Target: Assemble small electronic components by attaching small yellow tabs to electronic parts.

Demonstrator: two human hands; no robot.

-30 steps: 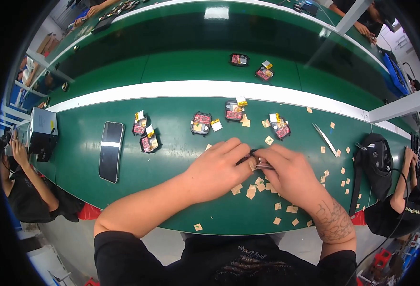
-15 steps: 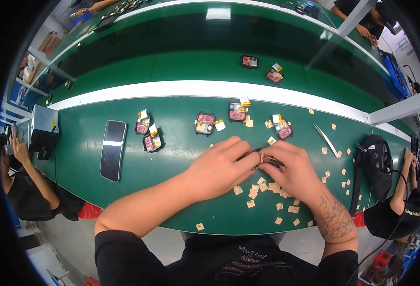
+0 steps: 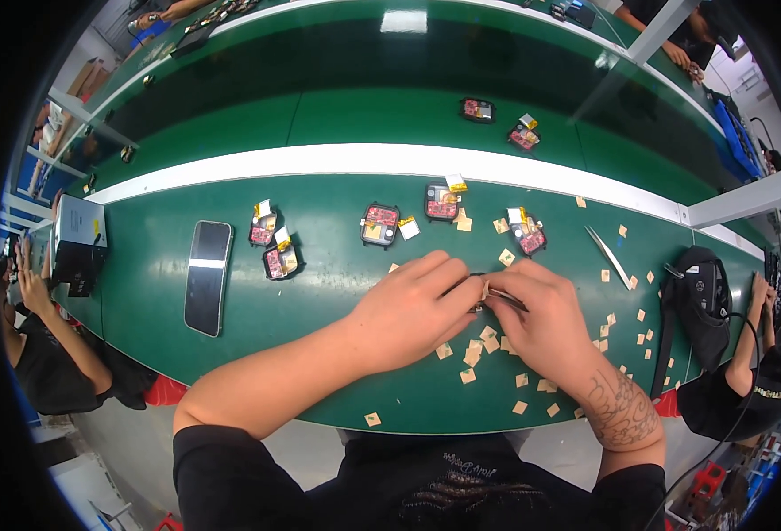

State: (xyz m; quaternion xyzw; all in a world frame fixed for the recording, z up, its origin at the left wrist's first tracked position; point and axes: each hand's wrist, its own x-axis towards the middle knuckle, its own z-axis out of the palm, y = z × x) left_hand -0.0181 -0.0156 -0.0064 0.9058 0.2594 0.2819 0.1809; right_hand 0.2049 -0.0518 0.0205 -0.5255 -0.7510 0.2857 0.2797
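Note:
Both my hands meet over the green bench. My left hand is closed on a small dark part, mostly hidden by the fingers; it may be a casing like those on the bench. My right hand pinches a thin dark tool, perhaps tweezers, against that part. Between the fingertips a beige adhesive pad shows. Many similar beige pads lie scattered below and right of my hands. Beyond them sit open watch casings with red circuit boards, several with silver batteries beside or on them.
A phone lies at left, near a grey box-shaped device. White tweezers and a black bag are at right. A white rail crosses the bench, with two more casings behind it. Other people sit at both sides.
My hands stay together in nearly the same place, with only slight finger movement at the part. The thin tool's angle has shifted a little, and the view has moved slightly.

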